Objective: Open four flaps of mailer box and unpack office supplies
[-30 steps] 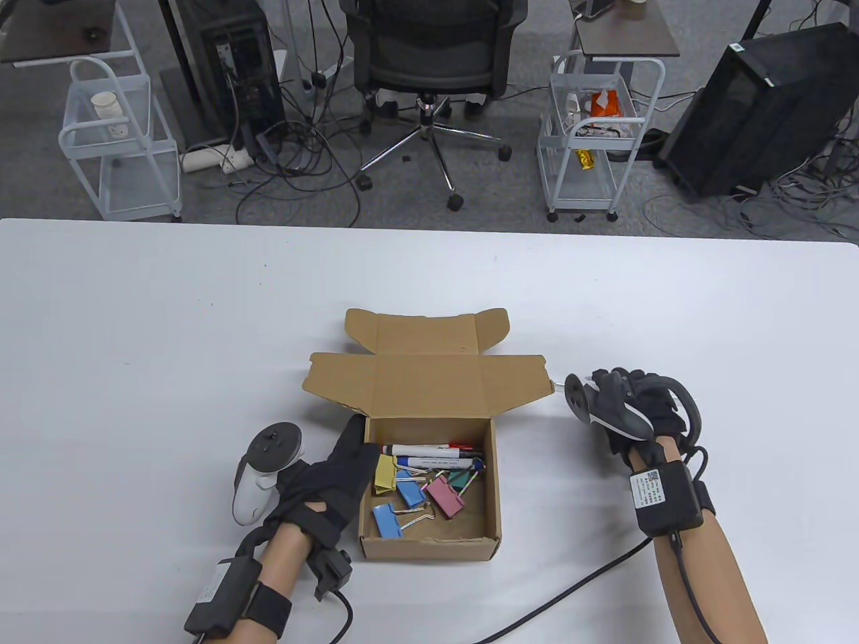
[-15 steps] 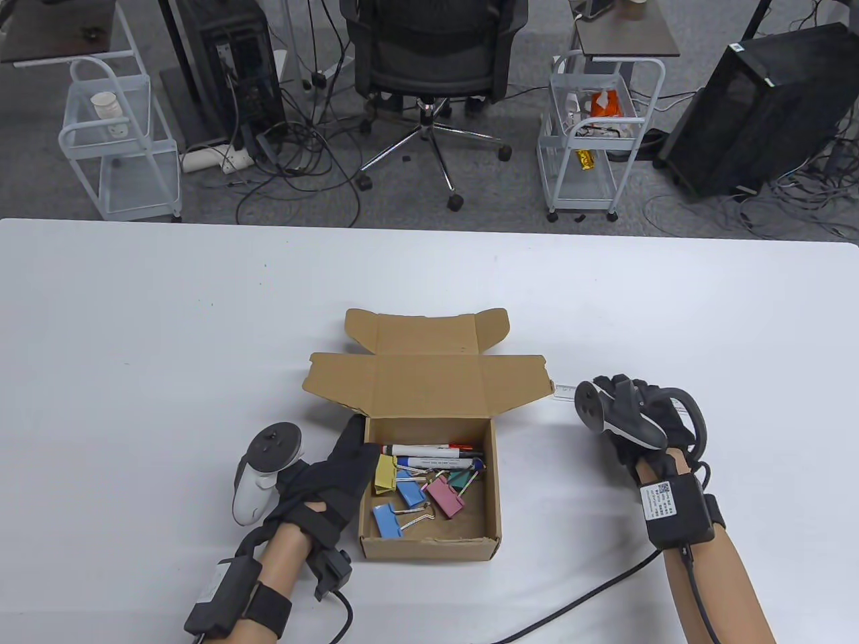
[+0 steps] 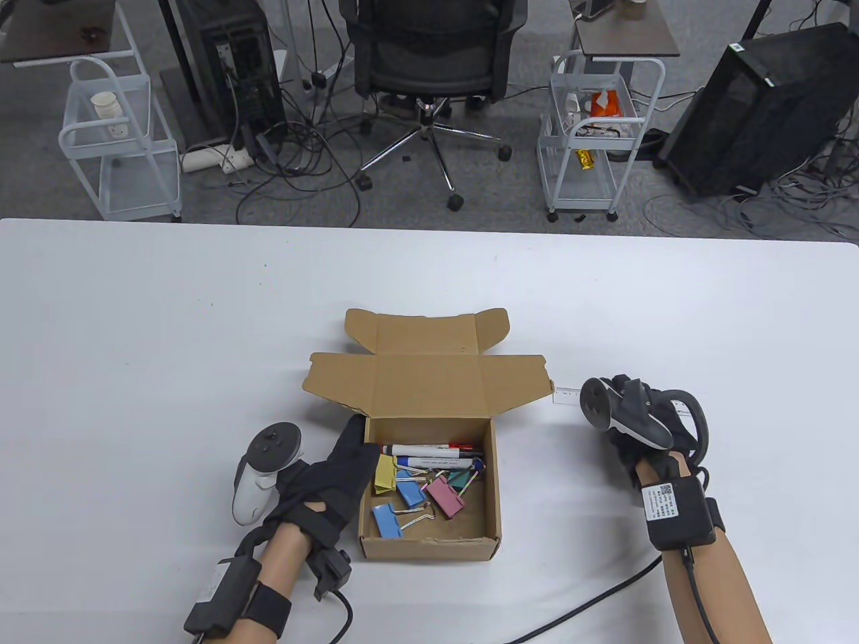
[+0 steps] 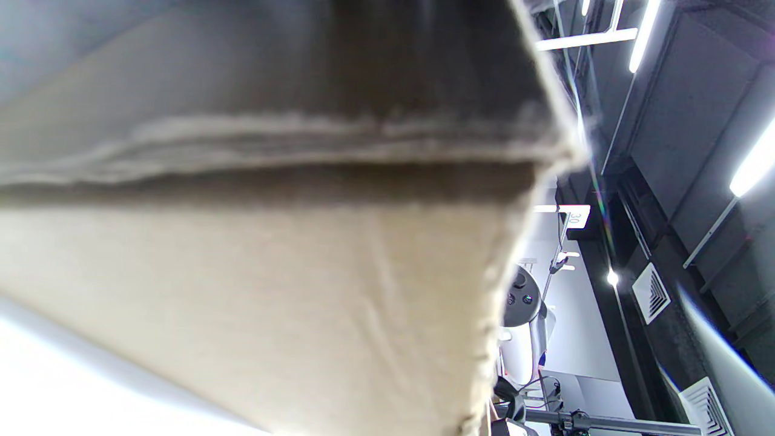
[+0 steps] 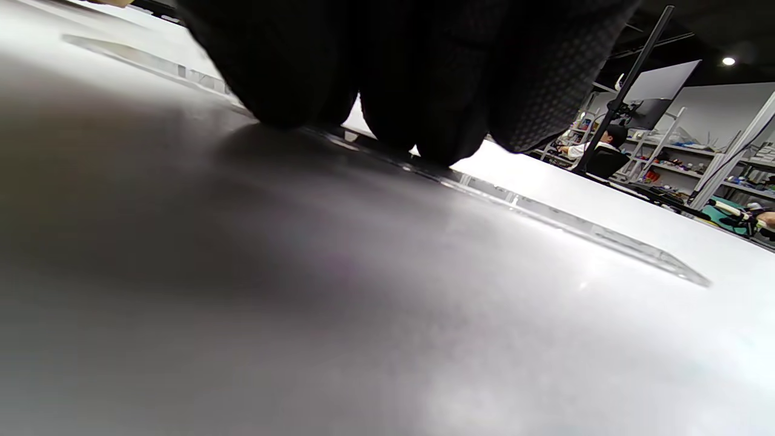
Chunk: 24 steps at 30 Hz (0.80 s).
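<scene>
Table view: box (image 3: 429, 530) open at centre, markers (image 3: 429, 455) and binder clips (image 3: 419, 493) inside. Left hand (image 3: 335, 479) rests flat on the box's left wall, fingers straight. Right hand (image 3: 647, 422) sits over a clear ruler (image 3: 567, 396) right of the box; grip can't tell. Unpacking step.

Left wrist view: only cardboard.

Right wrist view: fingertips (image 5: 424, 109) on the flat-lying ruler (image 5: 575, 227); whether they pinch it is unclear. Next: right hand back to the box.

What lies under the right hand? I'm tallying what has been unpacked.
A clear ruler lies flat on the table beneath the right hand, whose fingertips rest on it. The ruler's middle stretch is covered.
</scene>
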{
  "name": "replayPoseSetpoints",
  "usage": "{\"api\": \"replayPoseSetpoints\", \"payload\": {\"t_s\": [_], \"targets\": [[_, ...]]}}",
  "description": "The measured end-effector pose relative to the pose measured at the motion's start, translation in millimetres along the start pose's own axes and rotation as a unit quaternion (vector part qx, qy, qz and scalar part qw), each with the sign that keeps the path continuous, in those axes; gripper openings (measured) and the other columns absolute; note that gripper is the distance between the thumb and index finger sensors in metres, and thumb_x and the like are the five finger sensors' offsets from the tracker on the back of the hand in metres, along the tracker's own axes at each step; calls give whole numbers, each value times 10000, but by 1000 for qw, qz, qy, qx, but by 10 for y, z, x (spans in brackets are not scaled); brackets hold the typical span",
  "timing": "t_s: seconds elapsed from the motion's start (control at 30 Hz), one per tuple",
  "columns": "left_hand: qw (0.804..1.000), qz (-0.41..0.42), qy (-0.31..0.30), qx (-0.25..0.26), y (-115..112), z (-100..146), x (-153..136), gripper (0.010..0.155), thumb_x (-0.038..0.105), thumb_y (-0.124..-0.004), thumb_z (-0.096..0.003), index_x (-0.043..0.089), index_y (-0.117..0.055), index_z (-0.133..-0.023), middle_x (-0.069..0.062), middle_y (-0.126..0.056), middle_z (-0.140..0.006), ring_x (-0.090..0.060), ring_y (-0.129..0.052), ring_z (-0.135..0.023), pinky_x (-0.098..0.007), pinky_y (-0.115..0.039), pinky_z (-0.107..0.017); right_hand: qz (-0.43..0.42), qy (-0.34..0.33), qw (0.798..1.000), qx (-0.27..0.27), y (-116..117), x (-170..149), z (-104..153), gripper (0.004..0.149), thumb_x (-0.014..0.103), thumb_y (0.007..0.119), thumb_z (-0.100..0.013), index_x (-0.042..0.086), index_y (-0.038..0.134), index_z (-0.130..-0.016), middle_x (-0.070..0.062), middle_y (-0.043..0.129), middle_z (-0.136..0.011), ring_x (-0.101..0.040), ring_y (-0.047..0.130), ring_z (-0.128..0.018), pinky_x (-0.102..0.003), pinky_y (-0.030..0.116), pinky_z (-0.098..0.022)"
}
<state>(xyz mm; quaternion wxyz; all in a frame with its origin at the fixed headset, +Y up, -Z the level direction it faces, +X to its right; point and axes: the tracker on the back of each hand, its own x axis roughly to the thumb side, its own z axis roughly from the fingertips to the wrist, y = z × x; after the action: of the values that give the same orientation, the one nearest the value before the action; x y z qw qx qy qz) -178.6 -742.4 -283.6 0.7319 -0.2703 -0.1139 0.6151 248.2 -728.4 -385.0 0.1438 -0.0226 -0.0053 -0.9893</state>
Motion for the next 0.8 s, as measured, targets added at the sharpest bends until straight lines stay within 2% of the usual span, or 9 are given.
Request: {"api": "replayPoseSetpoints", "payload": {"t_s": [0.13,0.3,0.6,0.8], "targets": [[1000,3,-1,-2,-3,-3,-2,827,518,-549,-623,123,-41,-1144,-269,-39,-1226,-558,-131,-1135,-642,-382,-800,-31,11,999,14,-69,-27,59,532,391,759,-560,250,644,-1060,-75,746,-1126,-371,816,-1000,-575,709,-741],[1000,4,-1,-3,-4,-3,-4,829,519,-547,-623,123,-36,-1142,-270,-32,-1224,-558,-117,-1131,-642,-373,-799,-90,8,996,0,-348,-96,238,614,440,698,-575,191,545,-1115,-148,607,-1194,-447,650,-1065,-625,597,-763],[1000,5,-2,-12,-8,-8,-17,828,532,-523,-620,131,-17,-1137,-262,-8,-1222,-542,-74,-1127,-633,-342,-805,-152,-35,986,-54,-967,-35,692,644,457,676,-581,158,517,-1128,-190,582,-1202,-479,623,-1065,-632,581,-759],[1000,7,-3,-13,-6,-12,-16,833,523,-524,-620,124,-6,-1135,-271,-4,-1219,-549,-71,-1123,-641,-339,-800,-174,-67,980,-69,-1340,89,975,642,462,670,-586,159,518,-1131,-200,579,-1203,-487,609,-1067,-634,575,-758]]}}
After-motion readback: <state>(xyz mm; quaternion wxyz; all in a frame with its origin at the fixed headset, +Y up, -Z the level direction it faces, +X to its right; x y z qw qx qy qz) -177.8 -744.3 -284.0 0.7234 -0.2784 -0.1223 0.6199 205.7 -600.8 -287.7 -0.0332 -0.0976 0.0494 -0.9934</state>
